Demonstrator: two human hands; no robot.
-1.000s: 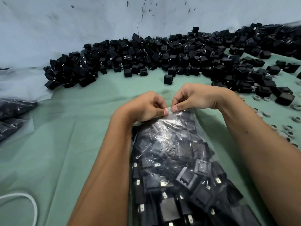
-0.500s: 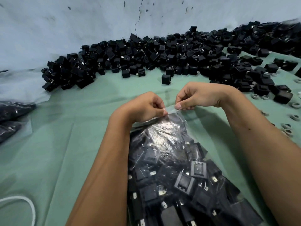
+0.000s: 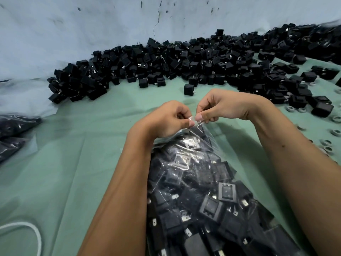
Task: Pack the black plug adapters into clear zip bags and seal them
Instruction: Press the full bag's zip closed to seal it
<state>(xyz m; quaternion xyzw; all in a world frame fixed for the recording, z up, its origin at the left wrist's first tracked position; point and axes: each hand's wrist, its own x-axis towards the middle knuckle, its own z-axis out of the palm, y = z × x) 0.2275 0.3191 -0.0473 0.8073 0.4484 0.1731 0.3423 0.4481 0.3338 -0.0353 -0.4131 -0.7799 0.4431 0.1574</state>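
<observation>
While both hands meet at the far top edge of the clear zip bag, each one pinches that edge between thumb and curled fingers. On the left hand the thumb tip presses flat against the plastic strip, with the other fingers folded tight into the palm. On the right hand the thumb and forefinger nip the same strip just beside the left thumb, so the two thumbs almost touch; its remaining fingers are bent under. No finger on either hand is straight.

Between the forearms the bag lies on the green cloth, stretching from the hands back toward the person. It is packed full of black plug adapters, square housings jumbled at every angle with small metal blades showing pale through the film. The plastic is wrinkled and catches glare near the top. Whether the zip under the fingers is fully closed I cannot tell.

Beyond the hands a long heap of loose adapters runs along the foot of the pale wall, and a single adapter sits apart from it on the cloth. Small grey rings are scattered at the right edge. Dark filled bags rest at the left, and a white cord loops in the near left corner
</observation>
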